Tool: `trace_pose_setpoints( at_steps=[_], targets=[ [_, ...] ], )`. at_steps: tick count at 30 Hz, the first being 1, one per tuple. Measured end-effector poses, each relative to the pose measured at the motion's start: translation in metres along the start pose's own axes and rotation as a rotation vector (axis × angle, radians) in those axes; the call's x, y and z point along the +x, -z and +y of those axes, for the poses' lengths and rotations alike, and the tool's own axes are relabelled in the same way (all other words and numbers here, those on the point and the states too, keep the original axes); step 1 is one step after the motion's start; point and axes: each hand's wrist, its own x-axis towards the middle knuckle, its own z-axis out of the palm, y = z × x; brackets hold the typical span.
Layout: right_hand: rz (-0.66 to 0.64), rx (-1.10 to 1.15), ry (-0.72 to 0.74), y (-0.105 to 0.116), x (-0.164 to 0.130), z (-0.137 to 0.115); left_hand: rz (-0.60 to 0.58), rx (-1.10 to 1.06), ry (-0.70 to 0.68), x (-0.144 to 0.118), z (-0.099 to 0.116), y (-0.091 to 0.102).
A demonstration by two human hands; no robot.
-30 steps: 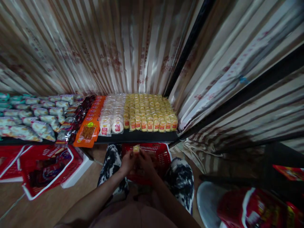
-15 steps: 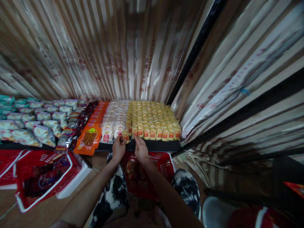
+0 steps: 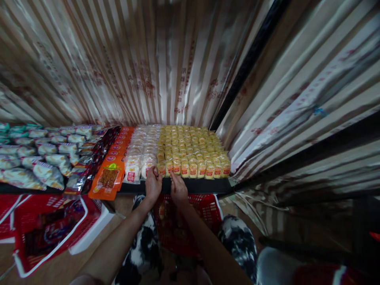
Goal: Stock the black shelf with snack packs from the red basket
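Small yellow wrapped snack packs (image 3: 192,170) stand in tight rows on a dark shelf (image 3: 190,185). My left hand (image 3: 153,186) is at the front left corner of these rows, its fingers pinched on the nearest yellow snack pack (image 3: 161,169), whose lower part they partly cover. Just to the right, my right hand (image 3: 179,190) has its fingers stretched forward, fingertips against the lower front of the neighbouring pack (image 3: 169,167). White round wrapped packs (image 3: 132,170) with red labels stand left of the yellow ones.
An orange snack bag (image 3: 107,180), dark shiny packets (image 3: 78,174) and white bags (image 3: 47,174) line the shelf leftward. Below sit a red basket (image 3: 208,208) between my knees and another red basket (image 3: 86,225) at left. Striped sheeting (image 3: 166,59) hangs behind; a black post (image 3: 252,59) slants up.
The yellow pack in my left hand has moved back and right into the front row. My right hand has drawn slightly down. The view has shifted a little.
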Motion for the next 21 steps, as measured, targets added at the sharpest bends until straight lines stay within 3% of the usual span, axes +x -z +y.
trace_pose_setpoints(
  at_steps=[5, 12, 21],
  targets=[
    [0.005, 0.014, -0.006, 0.0016, -0.0005, -0.0016, 0.003, -0.004, -0.038, -0.0007, -0.0006, 0.0034],
    [-0.007, 0.013, -0.026, 0.0031, 0.0012, -0.0039, -0.03, -0.017, 0.021, 0.005, -0.0021, -0.0016],
    [-0.033, -0.019, -0.062, 0.0022, 0.0012, -0.0061, 0.016, 0.074, -0.052, 0.0028, -0.0025, -0.0049]
  ],
)
